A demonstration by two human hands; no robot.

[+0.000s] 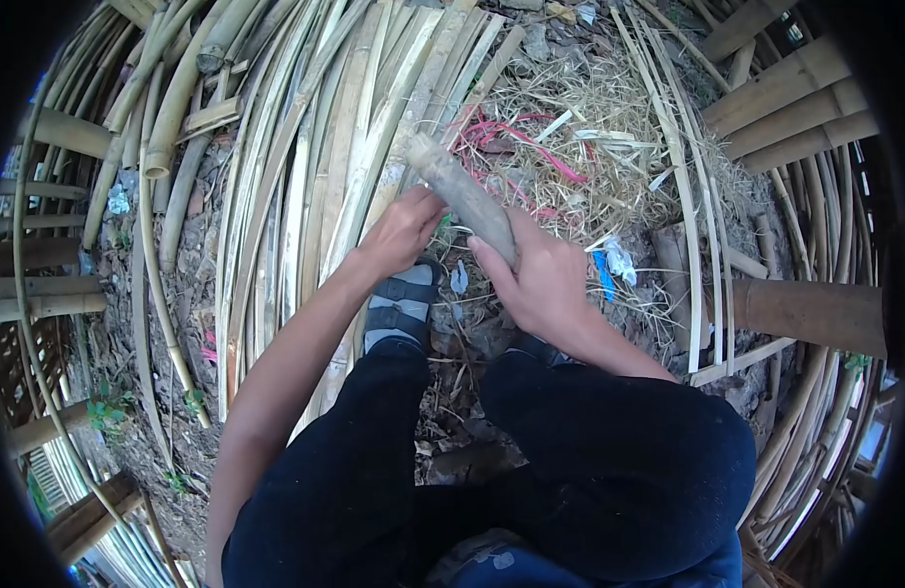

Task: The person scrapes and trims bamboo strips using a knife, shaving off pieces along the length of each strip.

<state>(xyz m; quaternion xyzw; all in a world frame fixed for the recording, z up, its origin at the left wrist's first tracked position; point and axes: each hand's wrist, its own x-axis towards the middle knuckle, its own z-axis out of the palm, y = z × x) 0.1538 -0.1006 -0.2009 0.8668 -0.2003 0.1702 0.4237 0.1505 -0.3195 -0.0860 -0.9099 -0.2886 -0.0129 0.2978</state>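
Note:
My right hand (552, 279) is wrapped round one end of a short, thick wooden stick (464, 191), its thumb lying along the side. The stick slants up and to the left, and its far end looks pale and worn. Left of it, my left hand (405, 230) is closed with the fingers curled in. Whatever those fingers pinch, if anything, is hidden from view. Long split bamboo strips (346, 147) lie side by side beneath and beyond my left hand. Pink plastic ribbon (531, 142) lies tangled past the stick.
Dry straw and shavings (609, 118) cover the ground at upper right. Whole bamboo poles (173, 118) lean at the left, and thick bamboo rails (805, 314) stand at the right. A blue scrap (603, 274) lies beside my right hand. My sandalled foot (400, 312) rests near the strips.

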